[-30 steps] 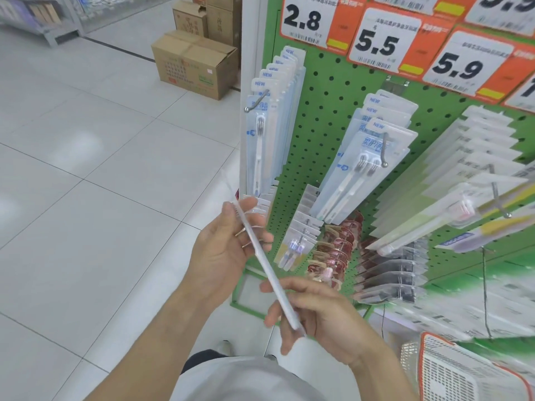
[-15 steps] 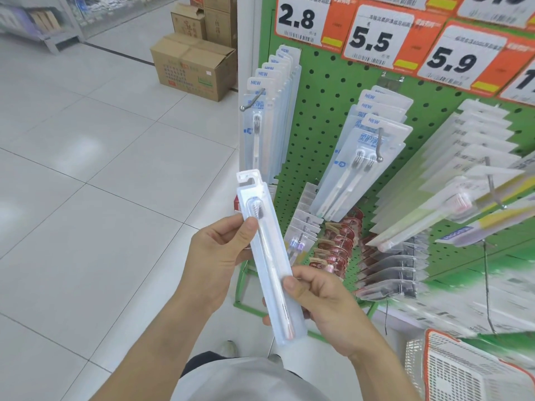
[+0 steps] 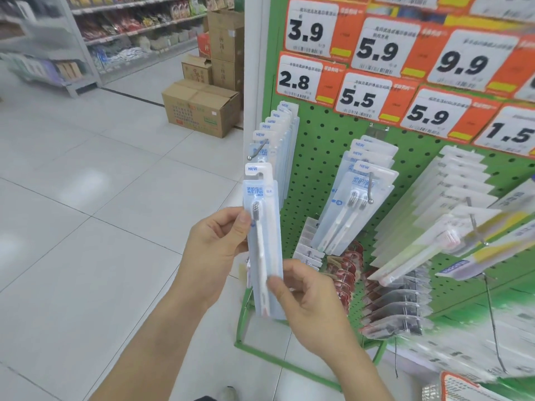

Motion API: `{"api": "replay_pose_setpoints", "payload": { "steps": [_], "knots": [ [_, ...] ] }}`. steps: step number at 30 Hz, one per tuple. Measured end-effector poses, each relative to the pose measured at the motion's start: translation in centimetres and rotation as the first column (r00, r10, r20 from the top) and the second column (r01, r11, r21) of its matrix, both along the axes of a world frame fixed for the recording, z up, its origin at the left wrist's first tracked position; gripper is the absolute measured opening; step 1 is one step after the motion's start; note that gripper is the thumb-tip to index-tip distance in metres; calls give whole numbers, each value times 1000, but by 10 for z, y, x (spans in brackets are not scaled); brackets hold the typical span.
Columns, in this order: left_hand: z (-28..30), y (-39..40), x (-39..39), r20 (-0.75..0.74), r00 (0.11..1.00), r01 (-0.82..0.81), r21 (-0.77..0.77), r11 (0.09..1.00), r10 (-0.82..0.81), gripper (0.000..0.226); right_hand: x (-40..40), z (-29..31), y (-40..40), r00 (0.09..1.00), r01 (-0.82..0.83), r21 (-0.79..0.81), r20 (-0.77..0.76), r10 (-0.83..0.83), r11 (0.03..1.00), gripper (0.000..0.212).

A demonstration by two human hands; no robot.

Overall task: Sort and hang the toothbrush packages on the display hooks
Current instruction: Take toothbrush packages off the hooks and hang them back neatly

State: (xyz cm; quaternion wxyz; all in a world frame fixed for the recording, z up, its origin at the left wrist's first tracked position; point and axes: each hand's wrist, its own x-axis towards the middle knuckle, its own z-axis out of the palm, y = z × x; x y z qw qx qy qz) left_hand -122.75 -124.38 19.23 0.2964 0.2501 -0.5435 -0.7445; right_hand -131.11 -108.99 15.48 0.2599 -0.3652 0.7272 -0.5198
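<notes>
Clear-plastic single toothbrush package [image 3: 264, 241], upright, face toward me, just below the leftmost display hook [image 3: 257, 150]. My left hand [image 3: 214, 250] pinches its upper edge; my right hand [image 3: 307, 302] pinches the lower end. Next, I judge: raise it, align the hang slot with the hook tip, slide on behind matching stock [image 3: 279, 134].

Both forearms are bare from the bottom edge of the frame up to the wrists, with no sleeve in view. The left hand [image 3: 214, 250] and right hand [image 3: 311, 311] wear no gloves, rings or watch. Thumbnails are short and plain. A shoe toe [image 3: 228, 393], grey-white, shows below, blurred.
</notes>
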Motion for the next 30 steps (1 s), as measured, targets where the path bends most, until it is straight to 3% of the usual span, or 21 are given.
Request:
{"api": "replay_pose_setpoints", "payload": {
  "steps": [6, 12, 17, 21, 24, 29, 30],
  "knots": [
    [15, -6, -12, 7, 1000, 2, -95, 995, -1, 33, 9, 3, -17, 988, 140, -78, -60, -145, 987, 10],
    [16, -12, -11, -13, 1000, -2, -117, 993, 1, 34, 6, 4, -23, 981, 163, -79, -96, -171, 983, 10],
    [21, -17, -11, -39, 998, -63, -223, 973, 56, 21, 7, 5, -27, 963, 188, -63, -187, -197, 980, 11],
    [32, -25, -16, -91, 985, -168, -315, 934, 146, 26, 5, 6, -32, 943, 178, -31, -282, -179, 984, 12],
    [38, -31, -21, -71, 989, -144, -398, 906, 126, 26, 2, 6, -39, 937, 180, 14, -308, -167, 984, 16],
    [34, -44, -27, -19, 994, -108, -457, 883, 111, 17, -12, 14, -47, 911, 90, 180, -413, -8, 980, 19],
    [33, -46, -27, -14, 994, -101, -451, 887, 106, 16, -17, 18, -48, 901, 100, 206, -434, -1, 974, 27]
  ]
}}
